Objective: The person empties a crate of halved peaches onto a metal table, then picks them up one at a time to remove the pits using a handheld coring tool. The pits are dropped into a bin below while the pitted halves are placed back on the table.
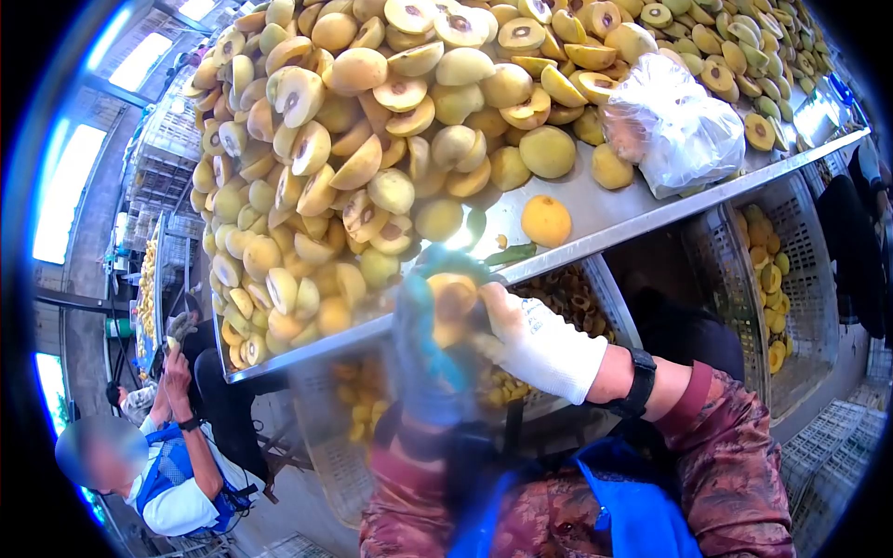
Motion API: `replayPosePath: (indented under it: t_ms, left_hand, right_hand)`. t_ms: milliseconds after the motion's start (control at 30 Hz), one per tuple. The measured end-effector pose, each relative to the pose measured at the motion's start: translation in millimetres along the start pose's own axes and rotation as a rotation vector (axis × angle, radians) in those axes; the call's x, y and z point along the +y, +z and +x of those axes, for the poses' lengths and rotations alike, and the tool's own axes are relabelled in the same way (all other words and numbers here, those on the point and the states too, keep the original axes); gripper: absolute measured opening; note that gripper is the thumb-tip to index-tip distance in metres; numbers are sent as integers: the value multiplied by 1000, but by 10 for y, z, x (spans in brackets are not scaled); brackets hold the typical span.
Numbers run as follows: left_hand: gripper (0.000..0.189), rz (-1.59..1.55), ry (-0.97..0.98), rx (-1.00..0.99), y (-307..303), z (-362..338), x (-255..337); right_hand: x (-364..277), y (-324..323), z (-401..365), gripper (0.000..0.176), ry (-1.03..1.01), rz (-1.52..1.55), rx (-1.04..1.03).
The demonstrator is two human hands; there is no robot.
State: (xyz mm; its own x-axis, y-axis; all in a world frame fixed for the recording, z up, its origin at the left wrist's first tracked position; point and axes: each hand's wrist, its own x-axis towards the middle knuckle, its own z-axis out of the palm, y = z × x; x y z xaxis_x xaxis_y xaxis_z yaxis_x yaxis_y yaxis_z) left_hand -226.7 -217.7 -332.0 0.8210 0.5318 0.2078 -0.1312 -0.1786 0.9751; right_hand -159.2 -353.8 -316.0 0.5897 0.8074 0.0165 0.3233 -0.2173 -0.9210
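My left hand (433, 325), in a blue-green glove and smeared by motion, is closed around a yellow stone fruit (453, 302), which looks like an apricot. Against it, my right hand (535, 339) in a white knit glove has its fingers bent in at the fruit. Whatever those fingers grip is hidden. Just beyond the hands, a whole orange-yellow fruit (546, 221) and a green leaf (512, 255) lie on the metal tabletop (581, 200). A large heap of halved fruit (358, 167), many halves with brown centres, covers the table.
A clear plastic bag (674, 126) sits near the table's metal edge (670, 195). Under the table stand plastic crates with fruit, including a right-hand crate (805, 270). At the left, another person (186, 456) in a blue vest works with raised hands. More crates (833, 446) lie at lower right.
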Motion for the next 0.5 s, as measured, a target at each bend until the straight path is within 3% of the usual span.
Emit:
replayPosePath:
  t_ms: [300, 433, 500]
  left_hand:
    - [56, 64, 62, 15, -26, -13, 186]
    - [57, 224, 177, 9, -47, -3, 206]
    - [57, 340, 211, 30, -33, -13, 241]
  right_hand:
    - [37, 179, -33, 56, 42, 420, 6]
    - [18, 259, -21, 59, 58, 359, 12]
    - [166, 421, -19, 56, -67, 317, 73]
